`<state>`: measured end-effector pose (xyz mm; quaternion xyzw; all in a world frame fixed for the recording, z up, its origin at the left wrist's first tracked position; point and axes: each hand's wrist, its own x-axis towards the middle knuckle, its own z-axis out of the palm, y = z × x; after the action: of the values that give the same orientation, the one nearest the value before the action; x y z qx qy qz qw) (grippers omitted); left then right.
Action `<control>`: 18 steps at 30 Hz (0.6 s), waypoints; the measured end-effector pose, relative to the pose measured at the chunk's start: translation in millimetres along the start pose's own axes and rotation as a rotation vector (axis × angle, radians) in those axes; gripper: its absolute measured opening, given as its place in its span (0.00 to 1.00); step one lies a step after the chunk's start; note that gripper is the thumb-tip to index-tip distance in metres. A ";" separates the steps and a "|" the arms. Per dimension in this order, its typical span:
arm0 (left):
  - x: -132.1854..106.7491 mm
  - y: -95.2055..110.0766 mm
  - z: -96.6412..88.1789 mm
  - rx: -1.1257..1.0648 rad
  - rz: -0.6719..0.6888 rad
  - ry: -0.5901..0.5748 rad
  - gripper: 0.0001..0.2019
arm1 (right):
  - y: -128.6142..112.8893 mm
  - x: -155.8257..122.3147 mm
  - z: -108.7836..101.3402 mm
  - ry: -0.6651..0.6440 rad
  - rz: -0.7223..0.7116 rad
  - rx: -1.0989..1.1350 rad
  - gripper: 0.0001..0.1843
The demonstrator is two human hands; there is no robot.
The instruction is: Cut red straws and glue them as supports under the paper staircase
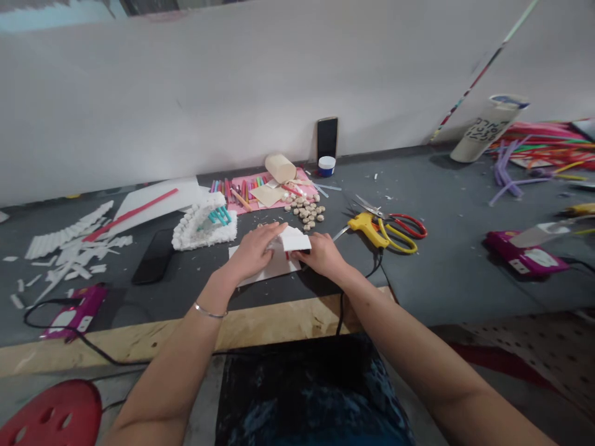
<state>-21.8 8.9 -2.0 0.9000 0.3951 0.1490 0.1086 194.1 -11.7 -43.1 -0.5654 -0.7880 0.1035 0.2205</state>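
Observation:
My left hand (252, 253) is closed on the left side of a small white foam piece (294, 239), which has a stepped, ridged top and a bit of red below it. My right hand (324, 254) grips the same piece at its right end, its fingertips partly hidden. Underneath lies a flat white board (271, 270). Just behind the hands is a heap of beige pebble-like pieces (308, 212). To the left stands a white foam-covered model (204, 226) with turquoise sticks.
Right of my hands lie a yellow glue gun (367, 228) and red-and-yellow-handled scissors (406, 226). A black phone (153, 256) and white foam strips (74, 248) lie left. Crayons (242, 189) rest on pink paper. Another phone (327, 137) leans on the wall behind a small jar (326, 166).

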 end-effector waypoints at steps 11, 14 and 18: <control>-0.8 -7.2 7.5 -0.045 -0.018 -0.021 0.34 | -1.2 -1.0 0.1 0.009 0.006 -0.015 0.09; -0.9 -7.0 8.2 -0.043 -0.028 -0.021 0.34 | -2.1 -1.3 -0.9 0.005 0.014 -0.013 0.08; -0.7 -5.4 8.2 -0.042 -0.032 -0.031 0.34 | -1.6 -1.3 -0.7 0.003 0.018 -0.008 0.07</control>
<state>-22.9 11.4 -11.5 0.8932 0.4046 0.1414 0.1360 193.4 -13.6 -42.2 -0.5736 -0.7830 0.1015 0.2182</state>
